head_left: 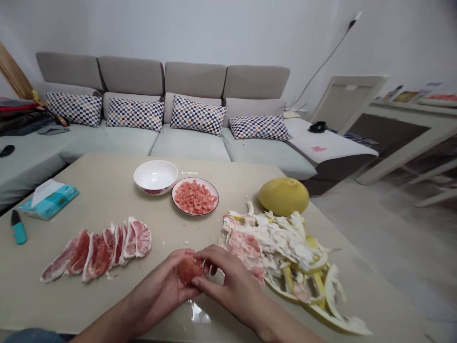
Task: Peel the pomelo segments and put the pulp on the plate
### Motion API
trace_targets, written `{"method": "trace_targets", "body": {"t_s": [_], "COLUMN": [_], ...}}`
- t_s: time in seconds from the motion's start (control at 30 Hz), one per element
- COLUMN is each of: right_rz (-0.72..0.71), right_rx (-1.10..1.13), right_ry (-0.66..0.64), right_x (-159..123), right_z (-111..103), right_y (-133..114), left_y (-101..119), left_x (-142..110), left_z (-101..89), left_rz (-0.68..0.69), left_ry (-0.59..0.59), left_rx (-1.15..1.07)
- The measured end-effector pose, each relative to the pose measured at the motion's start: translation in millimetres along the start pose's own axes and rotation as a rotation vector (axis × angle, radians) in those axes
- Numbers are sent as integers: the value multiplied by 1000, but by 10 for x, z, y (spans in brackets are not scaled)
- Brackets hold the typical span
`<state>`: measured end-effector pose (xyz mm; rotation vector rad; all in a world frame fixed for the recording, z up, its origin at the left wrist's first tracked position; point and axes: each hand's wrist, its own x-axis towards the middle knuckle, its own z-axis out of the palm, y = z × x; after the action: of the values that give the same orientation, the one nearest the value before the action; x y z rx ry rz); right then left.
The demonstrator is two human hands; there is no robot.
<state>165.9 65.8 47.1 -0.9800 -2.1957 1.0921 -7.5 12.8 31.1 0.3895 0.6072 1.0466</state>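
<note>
Pomelo flesh (188,269): cupped in left hand (166,282), right hand (226,278) pinching its edge. Likely light, soft, wet, tears easily; hold by the underside, fingertips on the edge. Segments (103,248) left of grip, peel pile (274,243) right, plate of pulp (214,202) beyond. Pale, shiny tabletop (117,305); grey sofa (194,78) behind.

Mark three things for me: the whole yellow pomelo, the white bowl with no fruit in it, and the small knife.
Whole yellow pomelo (283,197): head view, middle of its rind.
White bowl (155,175): head view, bare inside surface.
Small knife (19,233): head view, on its turquoise handle.
</note>
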Motion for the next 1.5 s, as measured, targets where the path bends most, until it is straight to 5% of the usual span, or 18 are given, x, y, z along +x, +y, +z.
{"method": "trace_targets", "body": {"t_s": [0.27, 0.5, 0.7, 1.1, 1.5], "right_rz": [111, -258, -425, -65, -306], "right_rx": [168, -111, -369, -158, -397], "right_ry": [1, 130, 50, 49, -9], "right_x": [19, 4, -42, 3, -106], "right_z": [-32, -80, -41, -206, -98], "right_y": [68, 131, 31, 128, 121], "left_y": [-68, -122, -97, -57, -108], "left_x": [63, 67, 15, 52, 36], "left_z": [-188, -175, -179, -242, -296], "left_rz": [195, 236, 445, 416, 629], "left_ry": [146, 219, 211, 185, 154], "left_rx": [576, 853, 1305, 1276, 1515]}}
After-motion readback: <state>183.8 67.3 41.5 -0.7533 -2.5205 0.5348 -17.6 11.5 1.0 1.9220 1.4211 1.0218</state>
